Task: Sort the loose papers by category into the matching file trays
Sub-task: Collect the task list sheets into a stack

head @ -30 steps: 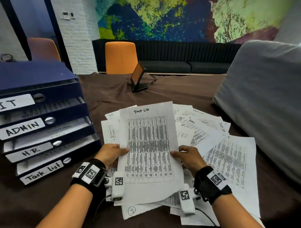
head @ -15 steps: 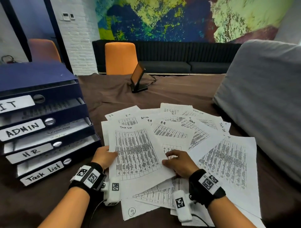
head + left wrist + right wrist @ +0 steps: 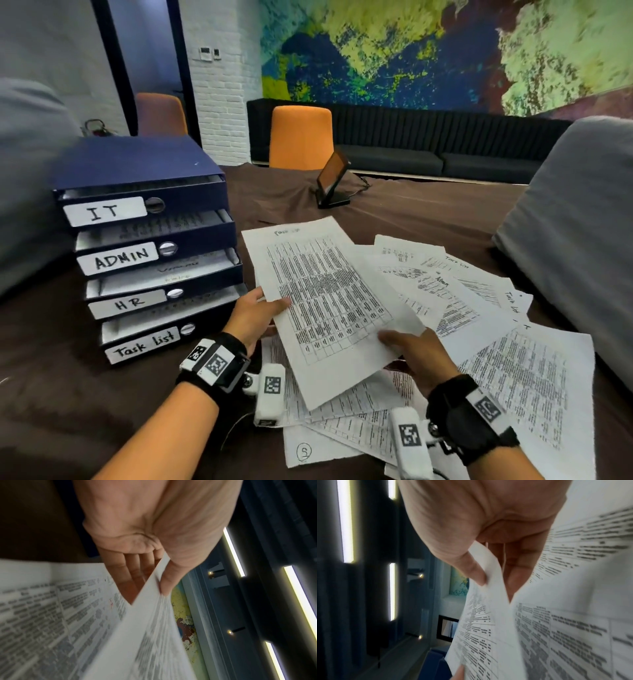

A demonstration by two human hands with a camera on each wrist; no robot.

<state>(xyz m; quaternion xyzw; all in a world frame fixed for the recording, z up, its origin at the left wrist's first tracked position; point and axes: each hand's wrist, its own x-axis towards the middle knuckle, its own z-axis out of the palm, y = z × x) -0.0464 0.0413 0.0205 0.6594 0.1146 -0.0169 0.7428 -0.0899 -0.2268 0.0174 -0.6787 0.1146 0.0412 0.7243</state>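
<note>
A printed sheet headed "Task list" [image 3: 329, 301] is held above the pile, tilted with its top toward the trays. My left hand [image 3: 255, 317] pinches its left edge, thumb on top [image 3: 165, 582]. My right hand [image 3: 416, 354] pinches its lower right edge between thumb [image 3: 474, 572] and fingers. The blue stack of file trays [image 3: 144, 240] stands at the left, labelled IT, ADMIN, HR and Task list [image 3: 144, 344] from top to bottom. Several loose papers [image 3: 479, 308] lie fanned out on the brown table under and right of the held sheet.
A small tilted screen on a stand [image 3: 334, 180] sits at mid table behind the papers. A grey cushion [image 3: 575, 240] bulks at the right edge, another grey mass [image 3: 24, 171] at the far left. An orange chair [image 3: 301, 137] stands beyond the table.
The Task list sheet was lowered toward the pile half a second ago; now both hands have lifted it again and swung it left, toward the trays.
</note>
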